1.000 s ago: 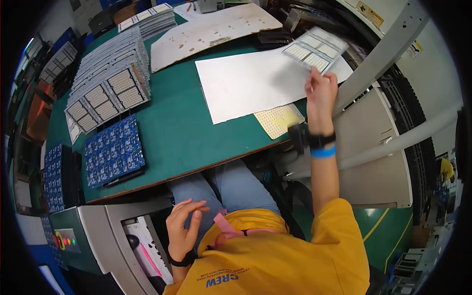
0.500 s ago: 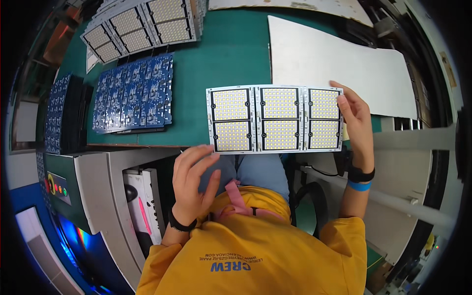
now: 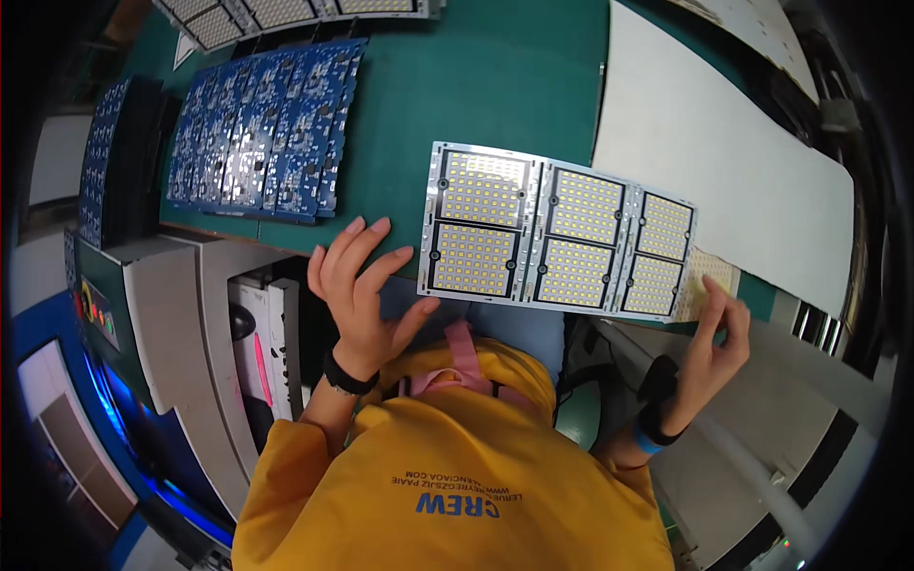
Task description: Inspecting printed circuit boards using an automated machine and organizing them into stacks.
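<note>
A white LED circuit panel, divided into black-framed blocks of small yellowish LEDs, lies at the table's front edge, its near side jutting over my lap. My left hand is open beside its near left corner, fingers spread; the thumb is close to the edge, and whether it touches I cannot tell. At the panel's right end a pale yellow sheet with rows of tiny marks shows, partly covered by the panel. My right hand is at this sheet with thumb and fingers drawn together in a pinch; anything between them is too small to make out.
Blue circuit boards lie in a row on the green tabletop at left, with more blue boards standing further left. More LED panels are stacked at the back. White cardboard covers the right side. A grey machine housing stands at front left.
My right hand has let go of the panel's right end and come down to the pale sheet. The panel now lies tilted, right end nearer me. My left hand's fingers have spread. The view has shifted.
</note>
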A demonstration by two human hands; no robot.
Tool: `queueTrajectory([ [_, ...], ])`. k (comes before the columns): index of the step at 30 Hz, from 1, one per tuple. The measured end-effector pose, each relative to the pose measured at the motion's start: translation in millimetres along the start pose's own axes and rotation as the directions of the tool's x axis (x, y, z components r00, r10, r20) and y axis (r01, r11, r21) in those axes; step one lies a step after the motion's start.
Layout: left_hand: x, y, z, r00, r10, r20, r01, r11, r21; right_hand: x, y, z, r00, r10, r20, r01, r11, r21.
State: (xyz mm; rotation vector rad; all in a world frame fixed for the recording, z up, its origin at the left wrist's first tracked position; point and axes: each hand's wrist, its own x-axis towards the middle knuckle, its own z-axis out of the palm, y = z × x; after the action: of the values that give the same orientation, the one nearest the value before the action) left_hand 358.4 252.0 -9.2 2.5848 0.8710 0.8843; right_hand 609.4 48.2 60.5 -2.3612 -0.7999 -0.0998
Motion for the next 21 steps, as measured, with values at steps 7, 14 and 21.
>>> queueTrajectory([
  [7, -12, -18, 40, 0.966, 0.061, -0.253, -0.049, 0.997, 0.053, -4, 16, 52, 0.962, 0.044, -0.27, 0.008, 0.982, 0.19],
  [14, -8, -24, 57, 0.906, 0.179, -0.383, -0.114, 0.976, 0.188, -4, 17, 60, 0.88, -0.092, -0.466, 0.12, 0.992, 0.032],
  [21, -8, -34, 63, 0.872, 0.258, -0.415, -0.165, 0.955, 0.245, -1, 16, 61, 0.858, -0.161, -0.488, 0.181, 0.984, -0.006],
])
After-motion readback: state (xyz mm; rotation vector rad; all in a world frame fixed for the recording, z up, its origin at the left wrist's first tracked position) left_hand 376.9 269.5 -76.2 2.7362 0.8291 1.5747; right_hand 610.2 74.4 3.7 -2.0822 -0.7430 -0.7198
